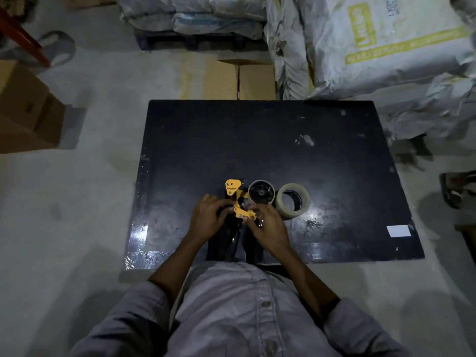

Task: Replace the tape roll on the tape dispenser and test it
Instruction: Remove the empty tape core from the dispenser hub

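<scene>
Head view: hands (239,222) on tape dispenser (238,202), mid-table.

We stand at the near edge of the worktop (334,155), which rests low on the floor (90,202). The tape dispenser (240,202) lies on its near half, left of centre, with our left hand (208,217) on its left side and our right hand (268,222) on its right. The dispenser's wheel (261,192) sits at its far right, and the tape roll (293,200) lies just right of that wheel. Behind the worktop stands a cardboard box (247,79); sacks (386,47) pile up behind and to the right. More boxes (28,109) sit well off to the left.
</scene>
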A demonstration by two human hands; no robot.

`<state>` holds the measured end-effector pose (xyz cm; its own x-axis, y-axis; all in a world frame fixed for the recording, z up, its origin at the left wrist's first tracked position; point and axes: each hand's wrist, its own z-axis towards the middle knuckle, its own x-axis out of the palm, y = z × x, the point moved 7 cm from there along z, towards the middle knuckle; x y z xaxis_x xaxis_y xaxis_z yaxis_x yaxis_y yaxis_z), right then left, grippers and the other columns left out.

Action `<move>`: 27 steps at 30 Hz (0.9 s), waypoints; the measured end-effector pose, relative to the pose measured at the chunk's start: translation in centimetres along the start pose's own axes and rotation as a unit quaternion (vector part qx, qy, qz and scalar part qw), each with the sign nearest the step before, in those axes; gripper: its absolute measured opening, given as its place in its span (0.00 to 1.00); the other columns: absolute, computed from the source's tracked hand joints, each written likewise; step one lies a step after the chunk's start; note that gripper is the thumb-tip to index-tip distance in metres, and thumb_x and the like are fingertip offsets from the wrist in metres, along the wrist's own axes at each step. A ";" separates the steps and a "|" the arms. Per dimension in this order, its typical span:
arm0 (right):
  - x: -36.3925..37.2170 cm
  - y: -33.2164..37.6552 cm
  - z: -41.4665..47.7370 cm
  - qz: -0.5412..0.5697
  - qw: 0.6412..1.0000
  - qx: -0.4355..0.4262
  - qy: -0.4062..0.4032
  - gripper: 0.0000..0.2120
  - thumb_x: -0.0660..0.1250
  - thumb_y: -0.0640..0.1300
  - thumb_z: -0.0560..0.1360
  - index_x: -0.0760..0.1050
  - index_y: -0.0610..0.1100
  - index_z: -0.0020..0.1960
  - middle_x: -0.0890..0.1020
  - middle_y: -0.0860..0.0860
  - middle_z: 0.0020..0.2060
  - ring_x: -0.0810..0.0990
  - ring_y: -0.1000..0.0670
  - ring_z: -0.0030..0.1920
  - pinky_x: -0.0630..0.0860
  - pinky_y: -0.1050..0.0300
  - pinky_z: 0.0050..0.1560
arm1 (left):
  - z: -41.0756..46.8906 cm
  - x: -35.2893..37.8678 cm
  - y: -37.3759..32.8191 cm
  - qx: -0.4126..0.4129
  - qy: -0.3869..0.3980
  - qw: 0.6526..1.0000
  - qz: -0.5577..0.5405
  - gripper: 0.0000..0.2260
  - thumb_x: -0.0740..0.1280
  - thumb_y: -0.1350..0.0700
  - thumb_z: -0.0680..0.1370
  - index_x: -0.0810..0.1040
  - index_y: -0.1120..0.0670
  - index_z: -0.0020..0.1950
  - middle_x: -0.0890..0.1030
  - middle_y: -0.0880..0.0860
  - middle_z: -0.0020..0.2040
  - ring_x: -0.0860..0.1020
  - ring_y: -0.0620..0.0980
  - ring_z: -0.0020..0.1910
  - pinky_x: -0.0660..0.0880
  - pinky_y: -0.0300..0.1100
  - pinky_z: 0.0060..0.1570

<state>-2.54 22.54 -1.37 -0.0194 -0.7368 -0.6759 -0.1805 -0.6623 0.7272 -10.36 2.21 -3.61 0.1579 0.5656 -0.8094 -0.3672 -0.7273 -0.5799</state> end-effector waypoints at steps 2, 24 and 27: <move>-0.7 0.0 0.0 0.004 1.000 -0.007 -0.022 0.13 0.77 0.49 0.83 0.83 0.47 0.65 0.84 0.49 0.59 0.82 0.47 0.57 0.74 0.57 0.51 | 0.4 0.0 -0.5 0.001 -0.006 1.000 0.000 0.12 0.72 0.43 0.84 0.88 0.44 0.64 0.85 0.47 0.46 0.78 0.52 0.50 0.78 0.52 0.47; -3.1 -5.2 2.0 -0.010 0.966 0.255 -0.039 0.17 0.69 0.58 0.85 0.83 0.44 0.51 0.88 0.45 0.45 0.88 0.41 0.52 0.75 0.52 0.47 | 14.0 6.1 -5.1 0.047 0.288 0.948 0.128 0.21 0.69 0.46 0.82 0.79 0.38 0.76 0.86 0.47 0.64 0.71 0.57 0.75 0.54 0.68 0.74; -1.6 -4.4 2.1 0.016 0.968 0.250 -0.010 0.18 0.69 0.57 0.87 0.81 0.42 0.60 0.86 0.46 0.47 0.83 0.46 0.50 0.71 0.53 0.47 | 13.4 6.1 -5.0 0.021 0.291 0.951 0.098 0.19 0.69 0.51 0.78 0.79 0.43 0.69 0.85 0.49 0.61 0.73 0.58 0.72 0.54 0.68 0.74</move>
<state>-3.78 26.95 -3.73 -0.0497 -0.7495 -0.6601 -0.6321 -0.4881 0.6018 -19.80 14.49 -4.41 0.5594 0.1010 -0.8227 -0.4766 -0.7729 -0.4190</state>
